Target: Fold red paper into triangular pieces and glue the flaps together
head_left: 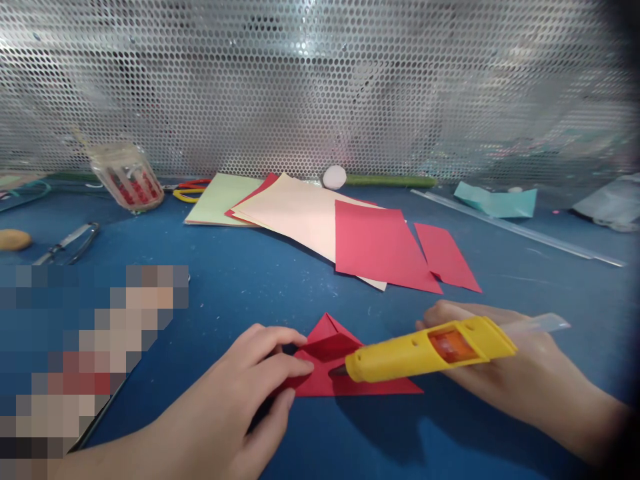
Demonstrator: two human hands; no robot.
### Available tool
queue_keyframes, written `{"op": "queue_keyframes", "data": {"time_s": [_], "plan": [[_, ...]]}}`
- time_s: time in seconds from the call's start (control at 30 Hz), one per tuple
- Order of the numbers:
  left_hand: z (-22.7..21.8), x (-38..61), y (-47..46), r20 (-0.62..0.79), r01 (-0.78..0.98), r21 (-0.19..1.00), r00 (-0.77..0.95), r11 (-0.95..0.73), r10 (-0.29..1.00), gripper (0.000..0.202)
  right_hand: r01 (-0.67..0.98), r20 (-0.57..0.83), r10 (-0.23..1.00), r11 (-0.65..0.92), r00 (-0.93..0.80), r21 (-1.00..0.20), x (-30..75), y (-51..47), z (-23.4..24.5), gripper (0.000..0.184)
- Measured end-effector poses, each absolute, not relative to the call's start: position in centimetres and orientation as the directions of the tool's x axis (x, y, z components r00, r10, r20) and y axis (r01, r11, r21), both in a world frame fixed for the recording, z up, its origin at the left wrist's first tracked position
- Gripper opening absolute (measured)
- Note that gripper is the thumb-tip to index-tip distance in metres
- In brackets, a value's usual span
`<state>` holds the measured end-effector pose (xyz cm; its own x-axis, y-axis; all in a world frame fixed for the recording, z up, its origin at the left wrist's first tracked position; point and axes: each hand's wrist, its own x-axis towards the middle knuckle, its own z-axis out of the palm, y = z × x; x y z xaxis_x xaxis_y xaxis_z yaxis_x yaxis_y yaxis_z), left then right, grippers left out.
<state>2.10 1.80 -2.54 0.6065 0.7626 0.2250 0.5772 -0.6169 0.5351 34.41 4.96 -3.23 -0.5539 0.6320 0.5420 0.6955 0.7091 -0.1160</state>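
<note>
A folded piece of red paper point(320, 383) lies on the blue table in front of me, its peak pointing away. My left hand point(260, 380) rests with its fingertips on the left side of this paper, fingers somewhat spread. In my right hand point(500, 360) is a yellow hot glue gun point(400, 357) with an orange window. Its dark nozzle points left and meets or hovers just over the middle of the folded paper; I cannot tell which. A clear glue stick point(545, 325) sticks out of its back end. The gun hides most of my right fingers.
Behind the work lie pale sheets point(295, 213), a red square point(380, 243) and a narrower red piece point(447, 253). Scissors point(193, 192) and a tilted glass jar point(130, 177) stand back left, before a perforated metal screen point(280, 87). A clear stick point(520, 230) lies right. A blurred-out patch covers the left.
</note>
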Motion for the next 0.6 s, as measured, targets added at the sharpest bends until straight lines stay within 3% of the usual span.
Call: {"op": "queue_keyframes", "data": {"time_s": [0.23,0.6], "plan": [[-2.31,2.20,1.75,0.218,0.571,0.546,0.609,-0.613,0.763,0.040,0.769,0.534,0.708,0.620,-0.462,-0.157,34.38,4.40,-3.67,0.043],[-2.32,2.08,1.75,0.210,0.563,0.555,0.617,-0.612,0.759,0.039,0.768,0.575,0.642,0.640,-0.507,-0.037,34.61,5.03,-3.02,0.041]]}}
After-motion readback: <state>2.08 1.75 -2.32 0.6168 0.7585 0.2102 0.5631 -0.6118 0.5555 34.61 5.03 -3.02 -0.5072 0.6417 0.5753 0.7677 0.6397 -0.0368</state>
